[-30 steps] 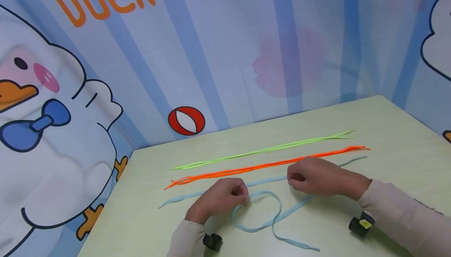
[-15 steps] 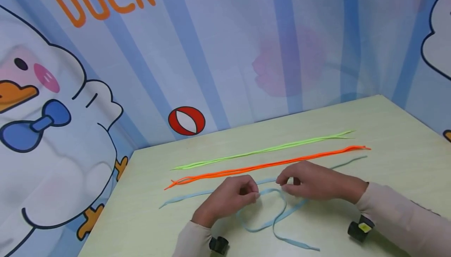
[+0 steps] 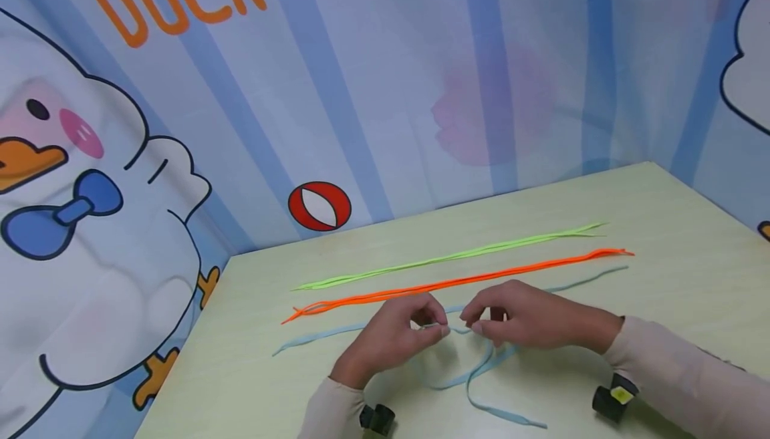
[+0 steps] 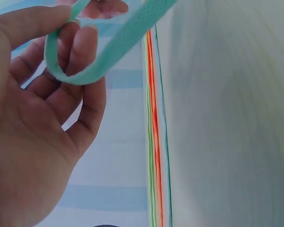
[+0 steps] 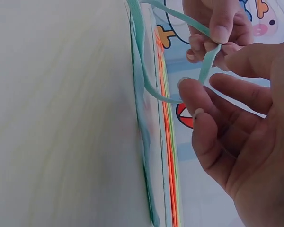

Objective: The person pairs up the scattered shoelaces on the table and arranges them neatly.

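A light blue flat shoelace (image 3: 506, 416) rises off the table in a loop, its tipped end trailing toward the front. My left hand (image 3: 394, 333) pinches it between thumb and fingertips; in the left wrist view the lace (image 4: 109, 56) bends round in front of these fingers. Just to the right, my right hand (image 3: 535, 319) reaches toward the left fingertips. Its thumb and fingers stand apart around the lace (image 5: 208, 64), which passes right at the fingertips in the right wrist view and is partly hidden behind them.
A second light blue shoelace (image 3: 319, 338) lies stretched out behind the hands. Beyond it are orange laces (image 3: 445, 284) and yellow-green laces (image 3: 445, 259), roughly parallel. The pale table (image 3: 228, 359) meets a printed duck backdrop (image 3: 391, 91) at the back.
My left hand has moved right, lifting the lace so that its round loop has narrowed. My right hand has moved left toward it, with its fingers parted. The straight laces have stayed put.
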`<state>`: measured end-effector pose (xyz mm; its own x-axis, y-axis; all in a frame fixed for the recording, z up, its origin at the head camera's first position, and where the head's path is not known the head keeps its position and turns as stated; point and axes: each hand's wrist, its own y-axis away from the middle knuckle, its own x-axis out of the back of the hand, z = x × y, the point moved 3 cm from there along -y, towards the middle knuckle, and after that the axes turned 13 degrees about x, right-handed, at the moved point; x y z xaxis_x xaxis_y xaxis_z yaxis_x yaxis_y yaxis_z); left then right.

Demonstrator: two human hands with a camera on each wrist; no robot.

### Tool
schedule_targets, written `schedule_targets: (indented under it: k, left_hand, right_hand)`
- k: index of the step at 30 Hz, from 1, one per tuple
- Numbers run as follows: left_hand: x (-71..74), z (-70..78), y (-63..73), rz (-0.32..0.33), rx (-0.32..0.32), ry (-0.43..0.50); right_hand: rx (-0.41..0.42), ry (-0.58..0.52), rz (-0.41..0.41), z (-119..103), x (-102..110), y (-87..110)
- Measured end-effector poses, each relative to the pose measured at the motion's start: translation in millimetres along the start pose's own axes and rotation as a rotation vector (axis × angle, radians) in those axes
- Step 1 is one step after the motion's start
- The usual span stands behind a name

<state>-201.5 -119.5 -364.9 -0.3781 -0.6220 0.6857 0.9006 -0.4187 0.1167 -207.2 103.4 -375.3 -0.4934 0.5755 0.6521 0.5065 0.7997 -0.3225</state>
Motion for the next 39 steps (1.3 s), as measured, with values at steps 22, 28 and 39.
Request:
schedule_targets:
  k: [22, 28, 39]
  left_hand:
    - [2.4, 3.1, 2.8, -0.041, -0.024, 0.081]
    - [2.7, 0.8, 2.7, -0.051, -0.013, 0.077]
    - [6.7, -0.2, 3.5, -0.077, 0.044, 0.143]
  right_hand:
    - [0.017, -0.026, 0.012, -2.5, -2.0, -3.0]
    - [-0.02, -0.086, 0.031, -1.7, -2.0, -1.9]
    - [0.002, 0.004, 0.06, -6.4, 4.9, -1.2]
